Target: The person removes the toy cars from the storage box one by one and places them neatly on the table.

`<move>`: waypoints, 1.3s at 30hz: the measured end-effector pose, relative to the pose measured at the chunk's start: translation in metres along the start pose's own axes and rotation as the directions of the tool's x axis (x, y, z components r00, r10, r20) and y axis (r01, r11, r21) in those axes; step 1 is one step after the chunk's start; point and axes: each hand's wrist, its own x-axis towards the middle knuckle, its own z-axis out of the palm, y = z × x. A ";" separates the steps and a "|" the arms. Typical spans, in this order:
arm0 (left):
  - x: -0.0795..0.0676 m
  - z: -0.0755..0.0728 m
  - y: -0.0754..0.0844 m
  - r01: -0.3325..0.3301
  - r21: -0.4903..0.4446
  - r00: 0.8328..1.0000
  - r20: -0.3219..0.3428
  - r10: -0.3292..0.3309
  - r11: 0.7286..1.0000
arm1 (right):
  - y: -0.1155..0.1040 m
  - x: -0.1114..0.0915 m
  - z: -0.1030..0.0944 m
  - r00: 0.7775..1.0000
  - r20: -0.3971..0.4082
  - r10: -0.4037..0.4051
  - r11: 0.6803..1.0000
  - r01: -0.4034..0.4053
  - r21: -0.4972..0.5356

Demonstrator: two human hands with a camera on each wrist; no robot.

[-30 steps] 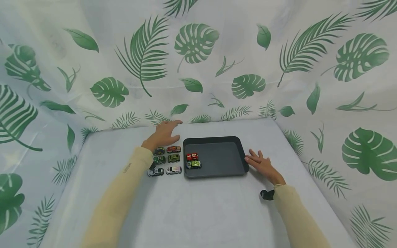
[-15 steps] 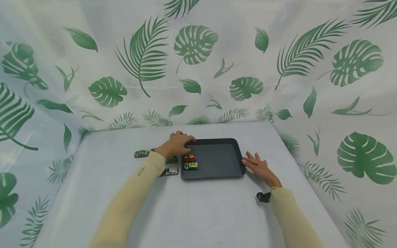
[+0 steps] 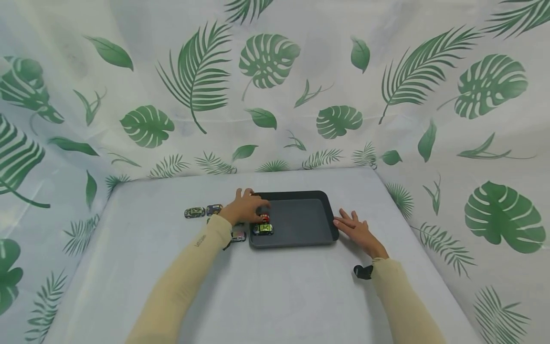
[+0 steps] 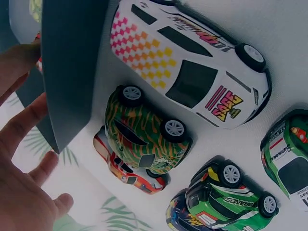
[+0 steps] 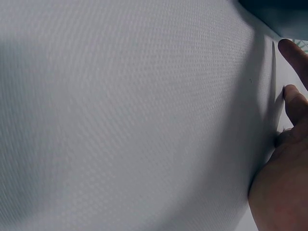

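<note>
My left hand (image 3: 246,209) reaches over the left wall of the dark grey tray (image 3: 305,220). Its thumb overlaps a red toy car (image 3: 265,219) inside; contact is hard to tell. The index finger arches above that car, apart from it. In the left wrist view the fingers (image 4: 9,134) are spread, and the tray wall hides their inner side. Directly below the red car lies a lime-green toy car (image 3: 263,229). My right hand (image 3: 361,236) rests with extended fingers at the tray's right edge, a fingertip against the wall.
Left of the tray stand several toy cars, among them a white one (image 4: 192,72), a camouflage one (image 4: 144,134), a red-orange one (image 4: 130,173) and a green one (image 4: 231,197). The left forearm covers part of this group. Leaf-printed cloth (image 3: 266,119) rises behind the table.
My left hand has moved right and down, from above the outside cars to over the tray's left end by the red car. The right hand stays at the tray's edge.
</note>
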 end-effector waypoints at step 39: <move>0.006 -0.008 0.000 -0.009 0.027 0.989 -0.149 0.013 1.000 | 0.001 0.000 -0.001 1.000 -0.003 -0.014 1.000 0.014 -0.019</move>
